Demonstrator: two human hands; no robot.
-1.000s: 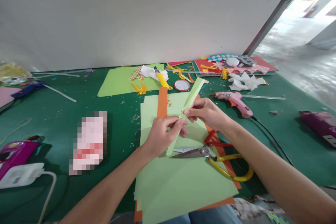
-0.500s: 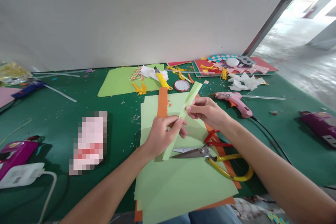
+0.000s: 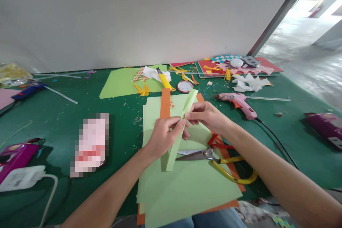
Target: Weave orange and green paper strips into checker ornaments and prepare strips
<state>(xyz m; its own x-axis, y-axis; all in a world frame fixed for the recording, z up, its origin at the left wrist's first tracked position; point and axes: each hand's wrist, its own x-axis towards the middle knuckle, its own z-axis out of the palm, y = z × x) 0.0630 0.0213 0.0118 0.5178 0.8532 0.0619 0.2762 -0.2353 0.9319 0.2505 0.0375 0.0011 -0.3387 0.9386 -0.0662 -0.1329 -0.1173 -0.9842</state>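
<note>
A long light green paper strip (image 3: 175,142) is pinched by both hands above a stack of light green sheets (image 3: 184,185). My left hand (image 3: 164,137) grips the strip's middle with closed fingers. Just beyond it, my right hand (image 3: 205,115) pinches the strip's upper part, thumb and fingers pressed together. The strip's lower end hangs free toward me; its top end folds over near the orange strip (image 3: 165,103). Scissors with yellow and red handles (image 3: 217,158) lie on the sheets under my right wrist.
A pink glue gun (image 3: 239,101) with its cord lies to the right on the green mat (image 3: 53,114). A yellow utility knife (image 3: 164,80), a round tin (image 3: 185,86), tassels and woven paper pieces sit at the back. Purple devices (image 3: 324,126) lie at both sides.
Both hands have shifted the strip slightly left and toward me. Its lower end now hangs lower and its top end sits lower and more folded.
</note>
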